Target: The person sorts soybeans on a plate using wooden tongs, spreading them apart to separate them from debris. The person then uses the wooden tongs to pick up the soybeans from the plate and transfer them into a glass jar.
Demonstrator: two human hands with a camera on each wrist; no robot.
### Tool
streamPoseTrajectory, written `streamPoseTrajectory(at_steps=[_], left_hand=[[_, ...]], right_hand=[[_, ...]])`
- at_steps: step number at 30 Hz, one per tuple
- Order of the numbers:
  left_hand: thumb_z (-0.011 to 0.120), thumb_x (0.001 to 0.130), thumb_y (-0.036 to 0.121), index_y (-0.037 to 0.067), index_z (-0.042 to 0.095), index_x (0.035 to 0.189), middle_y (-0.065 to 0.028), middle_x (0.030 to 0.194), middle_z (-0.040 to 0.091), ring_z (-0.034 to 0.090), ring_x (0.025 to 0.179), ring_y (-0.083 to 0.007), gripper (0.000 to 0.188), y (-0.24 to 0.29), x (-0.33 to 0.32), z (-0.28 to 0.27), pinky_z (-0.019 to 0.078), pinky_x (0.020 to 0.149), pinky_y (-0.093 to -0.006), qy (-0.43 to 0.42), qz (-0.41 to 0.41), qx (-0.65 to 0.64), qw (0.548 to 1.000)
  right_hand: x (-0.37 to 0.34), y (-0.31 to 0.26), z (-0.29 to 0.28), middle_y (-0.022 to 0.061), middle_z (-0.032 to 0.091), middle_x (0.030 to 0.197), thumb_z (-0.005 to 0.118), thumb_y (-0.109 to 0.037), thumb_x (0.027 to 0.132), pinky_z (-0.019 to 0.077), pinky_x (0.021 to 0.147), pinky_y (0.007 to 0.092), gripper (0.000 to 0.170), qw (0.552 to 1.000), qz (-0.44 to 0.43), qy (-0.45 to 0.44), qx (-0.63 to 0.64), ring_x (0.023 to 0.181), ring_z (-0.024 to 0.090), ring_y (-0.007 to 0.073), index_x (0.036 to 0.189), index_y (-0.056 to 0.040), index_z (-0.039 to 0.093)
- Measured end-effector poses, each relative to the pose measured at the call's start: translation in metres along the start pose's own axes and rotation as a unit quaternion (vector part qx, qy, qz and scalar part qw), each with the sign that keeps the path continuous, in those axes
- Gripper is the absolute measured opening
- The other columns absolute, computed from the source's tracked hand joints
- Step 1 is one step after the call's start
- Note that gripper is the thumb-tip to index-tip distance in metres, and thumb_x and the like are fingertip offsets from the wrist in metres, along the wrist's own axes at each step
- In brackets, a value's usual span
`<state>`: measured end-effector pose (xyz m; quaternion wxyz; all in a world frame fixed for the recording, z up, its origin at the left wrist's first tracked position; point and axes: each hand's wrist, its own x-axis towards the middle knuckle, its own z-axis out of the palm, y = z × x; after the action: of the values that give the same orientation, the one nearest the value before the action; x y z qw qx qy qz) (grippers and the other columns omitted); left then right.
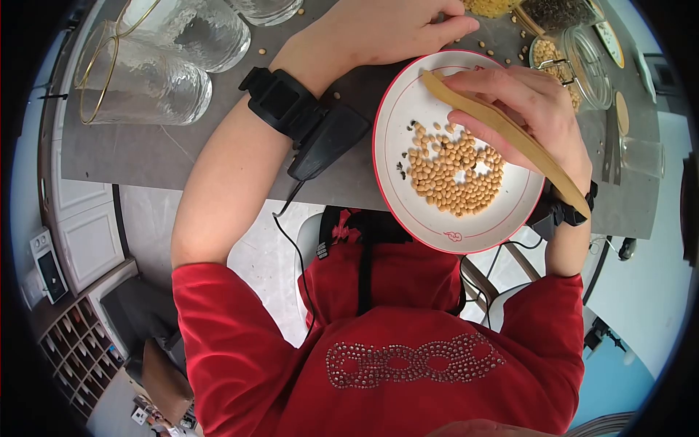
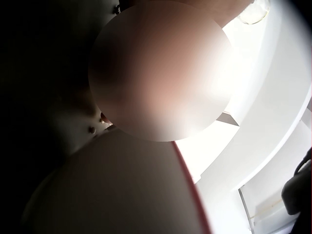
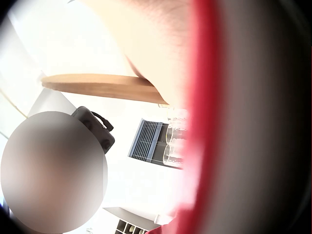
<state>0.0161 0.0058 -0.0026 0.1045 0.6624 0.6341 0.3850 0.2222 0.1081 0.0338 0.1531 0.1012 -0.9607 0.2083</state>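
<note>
My right hand (image 1: 535, 109) grips a long, curved wooden utensil (image 1: 510, 135) over a white plate (image 1: 397, 160) with a red rim. Its working end is hard to make out. On the plate lie many tan soybeans (image 1: 455, 171), mostly toward the near side, with a few dark bits (image 1: 401, 171) at their left edge. The plate reaches past the table's front edge, above the lap. Beyond the plate's far rim, my left hand (image 1: 408, 33) lies over the table with the index finger extended, some fingers cut off by the frame. It holds nothing visible.
Clear glasses (image 1: 145, 87) with gold rims stand or lie at the left. At the right are an open clip-top jar (image 1: 557, 62) of soybeans and a jar of dark pieces (image 1: 561, 13). Yellow grains (image 1: 491, 7) and loose beans are strewn at the back.
</note>
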Motion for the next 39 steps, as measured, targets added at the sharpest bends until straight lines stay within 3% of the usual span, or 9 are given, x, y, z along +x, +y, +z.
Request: streamPoseTrajectory(at_steps=[12,17,25,39], left_hand=[[0.063,0.099,0.029,0.003,0.071,0.086,-0.02,0.072,0.066,0.065,0.066,-0.0397,0.031,-0.0026,0.0009,0.0028,0.0487,0.06,-0.0454,0.01,-0.008,-0.023,1.0],[0.063,0.099,0.03,0.003,0.071,0.085,-0.0195,0.07,0.065,0.064,0.064,-0.0387,0.032,-0.0006,0.0019,0.0018,0.0475,0.059,-0.0448,0.008,-0.013,-0.026,1.0],[0.063,0.099,0.03,0.003,0.07,0.084,-0.0191,0.068,0.063,0.062,0.062,-0.0384,0.031,0.0005,0.002,-0.0002,0.0465,0.058,-0.0451,-0.003,-0.024,-0.004,1.0],[0.063,0.099,0.03,0.003,0.071,0.085,-0.0176,0.074,0.069,0.067,0.068,-0.0376,0.031,0.0006,0.0022,0.0006,0.0498,0.061,-0.044,0.008,-0.011,-0.03,0.999]], right_hand=[[-0.0014,0.0026,0.0005,0.0097,0.075,0.094,0.082,-0.015,0.085,0.0564,0.067,0.035,0.03,1.0,-0.005,0.001,0.012,0.075,0.072,0.0266,0.111,-0.0044,0.072],[-0.0005,0.0035,-0.0001,0.008,0.073,0.086,0.082,-0.016,0.086,0.0545,0.063,0.0346,0.029,1.0,-0.019,0.008,0.0,0.07,0.07,0.0246,0.111,-0.0058,0.072],[-0.0018,0.0036,-0.001,0.0088,0.074,0.09,0.082,-0.016,0.086,0.0553,0.065,0.0348,0.029,1.0,0.001,-0.001,0.006,0.073,0.071,0.0253,0.112,-0.0066,0.072],[-0.0011,0.0022,-0.0024,0.0082,0.074,0.09,0.082,-0.016,0.085,0.055,0.064,0.0345,0.03,1.0,-0.006,0.0,-0.003,0.072,0.071,0.0258,0.111,-0.0058,0.072]])
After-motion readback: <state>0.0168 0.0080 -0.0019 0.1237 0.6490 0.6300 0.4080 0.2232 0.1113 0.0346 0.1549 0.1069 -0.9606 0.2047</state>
